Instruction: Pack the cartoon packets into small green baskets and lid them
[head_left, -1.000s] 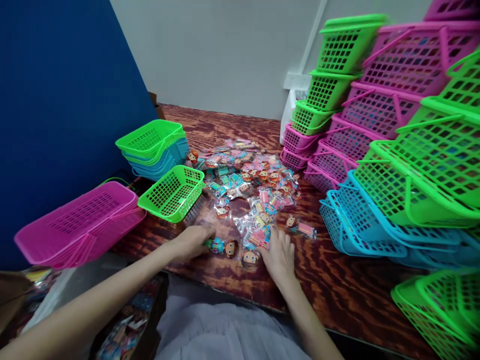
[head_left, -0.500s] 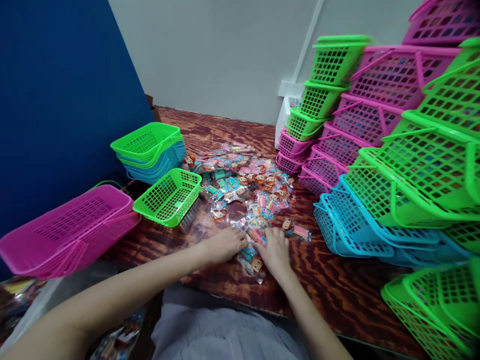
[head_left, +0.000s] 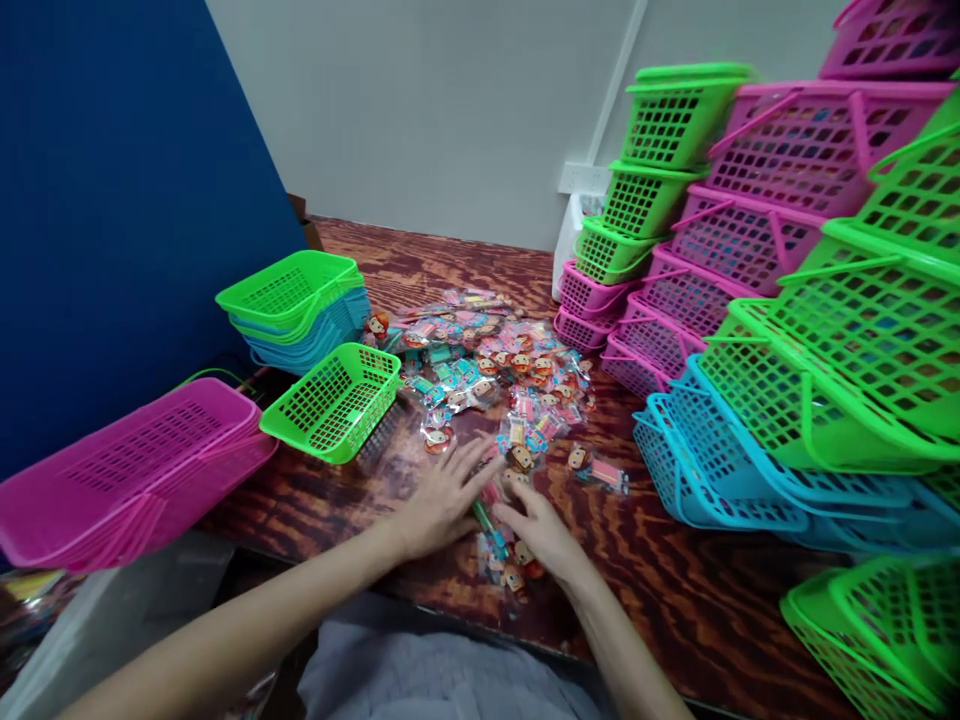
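Note:
A heap of small clear toy packets (head_left: 495, 365) with cartoon faces lies in the middle of the wooden table (head_left: 675, 580). My left hand (head_left: 442, 497) rests flat on the table with its fingers spread, its fingertips touching packets at the near edge of the heap. My right hand (head_left: 546, 535) is just beside it, fingers pressed together over a small bunch of packets (head_left: 501, 560) near the table's front edge. The two hands nearly touch. A single green basket (head_left: 337, 402) stands tilted to the left of the heap.
A stack of green and blue baskets (head_left: 296, 305) sits at the back left, and pink baskets (head_left: 127, 470) lie at the near left. Tall piles of green, pink and blue baskets (head_left: 787, 330) fill the right side. A blue panel (head_left: 112, 200) stands on the left.
Both hands have pulled back toward the table's front edge, bringing a small bunch of packets with them. The left hand's fingers have spread out flat.

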